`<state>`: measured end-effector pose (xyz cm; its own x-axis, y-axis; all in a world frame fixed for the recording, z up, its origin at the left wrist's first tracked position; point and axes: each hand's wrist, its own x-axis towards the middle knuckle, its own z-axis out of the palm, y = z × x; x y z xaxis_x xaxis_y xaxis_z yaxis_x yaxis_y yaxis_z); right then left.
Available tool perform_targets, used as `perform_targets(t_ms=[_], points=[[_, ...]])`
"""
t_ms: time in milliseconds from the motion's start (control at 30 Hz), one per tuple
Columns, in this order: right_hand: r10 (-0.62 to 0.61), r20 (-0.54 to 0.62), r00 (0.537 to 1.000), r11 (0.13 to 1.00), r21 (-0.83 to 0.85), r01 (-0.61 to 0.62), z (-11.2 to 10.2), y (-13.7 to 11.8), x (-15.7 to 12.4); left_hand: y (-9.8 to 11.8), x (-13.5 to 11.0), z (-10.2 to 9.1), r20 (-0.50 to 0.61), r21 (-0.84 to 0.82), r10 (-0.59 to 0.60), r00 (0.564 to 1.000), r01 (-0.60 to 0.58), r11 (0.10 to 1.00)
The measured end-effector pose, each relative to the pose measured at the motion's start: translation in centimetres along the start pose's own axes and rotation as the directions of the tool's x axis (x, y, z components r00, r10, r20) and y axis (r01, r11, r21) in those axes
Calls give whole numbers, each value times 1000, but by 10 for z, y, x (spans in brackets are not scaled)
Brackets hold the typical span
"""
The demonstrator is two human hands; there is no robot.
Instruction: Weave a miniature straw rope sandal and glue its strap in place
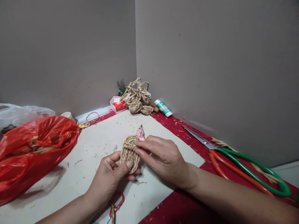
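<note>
Both hands hold a small oval piece of braided straw weaving point(129, 151) over a white board point(93, 149). My left hand point(109, 177) grips its lower edge, thumb pressed on the front. My right hand point(161, 157) pinches its upper right side with closed fingers. A small pink object point(140, 133) pokes out just behind the weaving.
A red plastic bag point(32, 149) with straw in it lies at the left. A heap of braided straw rope point(137, 98), a red-white pack point(118, 105) and a glue tube point(163, 108) sit in the corner. Large green-and-orange-handled scissors point(235, 165) lie at the right on the red cloth point(182, 127). Small red-handled scissors point(116, 205) lie under my left wrist.
</note>
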<state>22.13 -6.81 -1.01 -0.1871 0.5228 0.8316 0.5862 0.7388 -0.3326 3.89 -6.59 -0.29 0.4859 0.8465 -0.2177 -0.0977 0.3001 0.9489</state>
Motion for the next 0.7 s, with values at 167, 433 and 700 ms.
perform_targets(t_ms=[167,433,700], points=[[-9,8,1000,1000,-13,9,-1,1,0,0,-1,0,-9,-22,-16,1000,16,1000],[-7,3,1000,1000,-26,7,-1,0,1,1,-1,1,-19,-30,23,1000,-24,999],[53,3,999,998,28,-53,1,0,-2,2,-1,1,-21,-4,24,999,-24,1000]])
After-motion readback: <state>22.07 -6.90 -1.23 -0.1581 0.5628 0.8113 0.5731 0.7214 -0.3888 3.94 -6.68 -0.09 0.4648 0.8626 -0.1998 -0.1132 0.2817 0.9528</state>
